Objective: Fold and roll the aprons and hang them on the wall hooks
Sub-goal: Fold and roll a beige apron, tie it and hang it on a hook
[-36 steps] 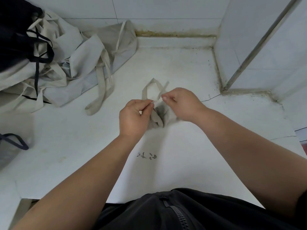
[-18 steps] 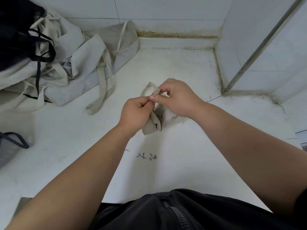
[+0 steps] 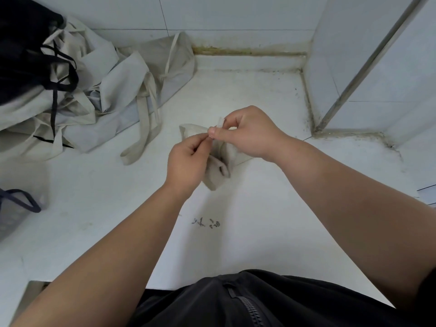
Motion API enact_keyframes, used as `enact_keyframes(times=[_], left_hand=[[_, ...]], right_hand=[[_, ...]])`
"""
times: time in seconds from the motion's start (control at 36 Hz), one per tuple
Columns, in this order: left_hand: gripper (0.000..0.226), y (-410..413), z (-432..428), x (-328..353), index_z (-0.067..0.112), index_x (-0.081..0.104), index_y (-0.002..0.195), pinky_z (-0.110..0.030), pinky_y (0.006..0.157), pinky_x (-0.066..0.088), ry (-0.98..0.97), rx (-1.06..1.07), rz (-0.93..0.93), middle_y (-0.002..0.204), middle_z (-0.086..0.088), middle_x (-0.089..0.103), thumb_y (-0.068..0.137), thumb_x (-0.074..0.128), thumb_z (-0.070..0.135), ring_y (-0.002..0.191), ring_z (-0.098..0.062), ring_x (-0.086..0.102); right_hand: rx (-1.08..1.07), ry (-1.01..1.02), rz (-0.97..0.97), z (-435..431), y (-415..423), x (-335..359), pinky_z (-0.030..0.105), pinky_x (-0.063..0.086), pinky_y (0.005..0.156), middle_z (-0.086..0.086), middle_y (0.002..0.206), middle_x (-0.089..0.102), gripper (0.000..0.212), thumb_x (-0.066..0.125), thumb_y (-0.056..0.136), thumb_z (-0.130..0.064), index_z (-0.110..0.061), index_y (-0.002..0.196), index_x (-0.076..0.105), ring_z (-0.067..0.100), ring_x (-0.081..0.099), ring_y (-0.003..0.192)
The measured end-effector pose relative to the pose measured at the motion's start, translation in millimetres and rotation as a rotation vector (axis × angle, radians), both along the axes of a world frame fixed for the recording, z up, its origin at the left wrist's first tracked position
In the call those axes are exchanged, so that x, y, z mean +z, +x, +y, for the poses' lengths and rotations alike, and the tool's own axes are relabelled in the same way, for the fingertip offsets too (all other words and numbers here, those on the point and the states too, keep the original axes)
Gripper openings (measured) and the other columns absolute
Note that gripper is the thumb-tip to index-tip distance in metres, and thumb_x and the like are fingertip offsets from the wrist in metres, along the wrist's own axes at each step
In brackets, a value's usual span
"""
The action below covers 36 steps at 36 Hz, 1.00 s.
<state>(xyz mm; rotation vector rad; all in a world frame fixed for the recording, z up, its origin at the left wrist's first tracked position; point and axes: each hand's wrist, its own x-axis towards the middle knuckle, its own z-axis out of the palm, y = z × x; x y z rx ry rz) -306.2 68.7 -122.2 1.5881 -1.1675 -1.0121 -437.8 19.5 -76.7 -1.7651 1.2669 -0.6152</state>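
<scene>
Rolled apron (image 3: 219, 166) sits mid-surface, bundle resting on the white surface (image 3: 271, 220), partly hidden under both hands. Left hand (image 3: 188, 161): thumb and forefinger pinching the apron's strap (image 3: 220, 122), other fingers curled in. Right hand (image 3: 247, 133): thumb and forefinger pinching the same strap just above. The two pinch points almost touch.

Edges:
- far: back wall (image 3: 236, 13), stained joint along its base
- right: tiled column (image 3: 389, 74) with metal trim (image 3: 368, 62); its base corner is near the right wrist, apart from it
- left: pile of loose aprons (image 3: 106, 90), black fabric (image 3: 23, 55) on top; one strap loop (image 3: 141, 142) trails toward the bundle, near but not touching
- left edge: basket (image 3: 14, 215) with a dark handle

Open room: the near strip between the forearms, carrying a dark scribble (image 3: 206, 223), and the far pocket between bundle and back wall.
</scene>
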Motion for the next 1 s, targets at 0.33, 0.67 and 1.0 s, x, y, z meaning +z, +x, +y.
enact_keyframes(times=[0.33, 0.67, 1.0], left_hand=[[0.015, 1, 7, 12, 0.004, 0.073, 0.083, -0.029, 0.080, 0.049, 0.103, -0.317, -0.024, 0.084, 0.010, 0.069, 0.090, 0.062, 0.012, 0.080, -0.006, 0.063], [0.017, -2, 4, 16, 0.011, 0.074, 0.080, -0.025, 0.075, 0.048, 0.098, -0.229, 0.137, 0.076, -0.005, 0.068, 0.091, 0.063, 0.018, 0.074, -0.013, 0.059], [0.024, 4, -1, 11, 0.000, 0.071, 0.077, -0.026, 0.073, 0.045, 0.081, -0.154, 0.197, 0.082, -0.012, 0.066, 0.092, 0.061, 0.016, 0.076, -0.018, 0.058]], right_hand=[[0.000, 0.180, -0.192, 2, 5, 3, 0.016, 0.040, 0.057, 0.009, 0.075, 0.046, 0.044, 0.071, 0.084, -0.026, 0.016, 0.082, 0.059, 0.014, 0.045, 0.069], [0.008, 0.276, -0.196, 4, 3, 3, 0.012, 0.040, 0.055, -0.008, 0.050, 0.050, 0.032, 0.069, 0.086, -0.028, -0.008, 0.063, 0.059, 0.003, 0.048, 0.051], [0.079, 0.438, -0.047, -4, -18, -1, 0.031, 0.040, 0.099, 0.005, 0.122, 0.064, 0.037, 0.047, 0.085, -0.019, -0.012, 0.116, 0.066, 0.010, 0.055, 0.104]])
